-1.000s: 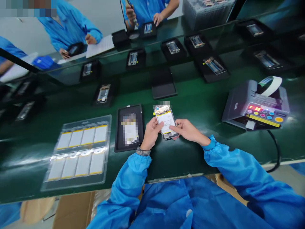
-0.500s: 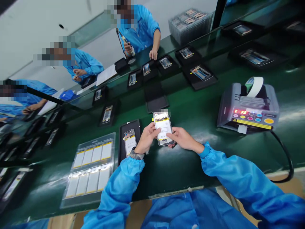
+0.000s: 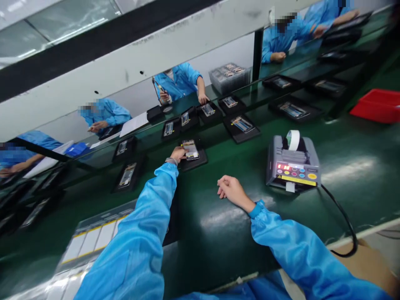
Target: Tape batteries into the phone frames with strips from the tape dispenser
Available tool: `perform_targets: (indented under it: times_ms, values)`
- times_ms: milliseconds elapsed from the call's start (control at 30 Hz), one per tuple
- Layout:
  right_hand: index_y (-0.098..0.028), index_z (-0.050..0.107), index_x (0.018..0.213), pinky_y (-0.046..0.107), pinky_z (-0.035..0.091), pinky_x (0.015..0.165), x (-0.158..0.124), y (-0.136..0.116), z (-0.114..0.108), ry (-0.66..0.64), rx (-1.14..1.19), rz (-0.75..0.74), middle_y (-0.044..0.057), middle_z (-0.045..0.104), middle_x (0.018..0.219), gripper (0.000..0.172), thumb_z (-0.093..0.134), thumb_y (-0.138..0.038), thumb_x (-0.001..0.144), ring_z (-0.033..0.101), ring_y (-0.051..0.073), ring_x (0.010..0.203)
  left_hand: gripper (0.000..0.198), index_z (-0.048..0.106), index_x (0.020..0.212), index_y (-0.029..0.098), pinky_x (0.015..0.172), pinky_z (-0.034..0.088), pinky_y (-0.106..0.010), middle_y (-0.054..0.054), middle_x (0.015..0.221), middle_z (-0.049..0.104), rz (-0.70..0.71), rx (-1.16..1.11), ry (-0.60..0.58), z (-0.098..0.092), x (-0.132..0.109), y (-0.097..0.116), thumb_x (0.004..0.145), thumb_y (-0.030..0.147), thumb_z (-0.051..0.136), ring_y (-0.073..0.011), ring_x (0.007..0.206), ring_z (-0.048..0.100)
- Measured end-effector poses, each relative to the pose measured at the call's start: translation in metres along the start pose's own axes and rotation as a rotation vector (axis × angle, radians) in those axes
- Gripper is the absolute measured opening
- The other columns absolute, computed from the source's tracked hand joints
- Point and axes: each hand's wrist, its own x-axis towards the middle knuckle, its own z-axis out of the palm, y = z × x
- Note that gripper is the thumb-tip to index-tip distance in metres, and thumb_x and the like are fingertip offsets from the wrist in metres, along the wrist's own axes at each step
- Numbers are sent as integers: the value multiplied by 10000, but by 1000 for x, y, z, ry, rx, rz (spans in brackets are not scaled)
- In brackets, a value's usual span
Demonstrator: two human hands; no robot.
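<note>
Moments later, you had the phone (image 3: 191,149) down on its black tray (image 3: 199,159), your left hand (image 3: 178,153) at its edge, grip unclear, your right hand (image 3: 233,191) lying loosely curled and empty on the worktop (image 3: 218,246).

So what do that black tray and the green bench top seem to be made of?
The black tray looks like matte plastic or rubber, its dull surface giving little shine. The green bench top seems smooth vinyl or rubber, glossy, with bright glare across it; the look can't settle which.
</note>
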Motion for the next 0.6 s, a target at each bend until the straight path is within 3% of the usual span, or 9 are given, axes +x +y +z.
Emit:
perform_targets:
  times_ms: [100,167,267,400,500,600]
  values:
    - [-220,547,799,233,430,409,2,-1,-1,37,-89,-10,20,661,592,371,494,-572,901,625,163,442,313,687,903,108,767,564,-324,-84,896,698,33,117,83,-15,5,-4,870,406,775,-199,856,675]
    - [-230,539,806,248,438,438,8,-7,0,108,-172,-22,16,663,607,325,462,-518,934,614,164,449,338,684,794,128,770,532,-301,-93,842,703,84,165,141,-35,-2,-13,756,423,843,-233,896,668]
    - [-233,550,829,286,499,625,35,-25,4,286,-323,-59,35,696,716,227,489,-403,967,659,184,613,409,703,838,148,743,512,-278,-78,860,723,134,192,200,-77,-28,-42,719,529,793,-236,899,659]
    - [-185,598,1010,369,440,940,100,-72,7,556,-495,-52,122,723,1030,104,502,-211,983,651,232,985,512,712,898,148,756,533,-293,-82,881,750,130,292,274,-152,-91,-115,715,627,702,-239,862,679]
    - [-82,622,1127,465,311,1067,138,-108,-8,645,-592,7,257,659,1236,200,532,-78,949,544,277,1233,466,707,919,155,828,559,-333,-116,936,770,56,500,392,-217,-158,-188,784,590,611,-271,900,717]
    - [132,555,1274,590,120,1112,153,-124,-36,658,-679,68,491,416,1415,446,625,70,838,294,397,1476,442,697,1006,128,925,559,-414,-196,1052,758,-99,683,553,-262,-244,-260,832,505,545,-332,1028,712]
